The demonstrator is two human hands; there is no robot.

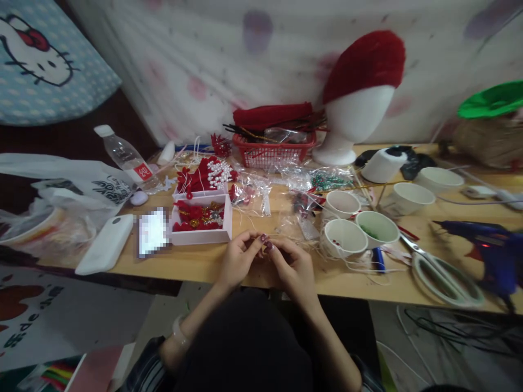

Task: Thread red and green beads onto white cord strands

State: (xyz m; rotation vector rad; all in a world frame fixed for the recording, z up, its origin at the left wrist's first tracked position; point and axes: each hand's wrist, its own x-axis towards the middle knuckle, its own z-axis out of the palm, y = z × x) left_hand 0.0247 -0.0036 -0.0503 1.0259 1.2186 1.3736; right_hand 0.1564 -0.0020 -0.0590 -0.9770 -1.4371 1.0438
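My left hand (241, 258) and my right hand (293, 264) meet over the table's front edge, thumbs and fingertips pinched close together. Whatever lies between the fingertips is too small to make out. A thin pale cord (327, 251) runs along the table just right of my right hand. Beside my left hand stands a white box (200, 237) filled with red and gold ornaments (195, 216). White cups stand to the right of my hands; the nearest cup (345, 245) has a few small red beads in it, and another cup (379, 231) holds green bits.
Scissors (443, 277) and a blue glue gun (486, 245) lie at the right. Behind are a red basket (273, 152), a foam head (355, 120) with a red cap, and a thread spool (384, 165). A bottle (126, 158) and a white phone (105, 245) are at the left.
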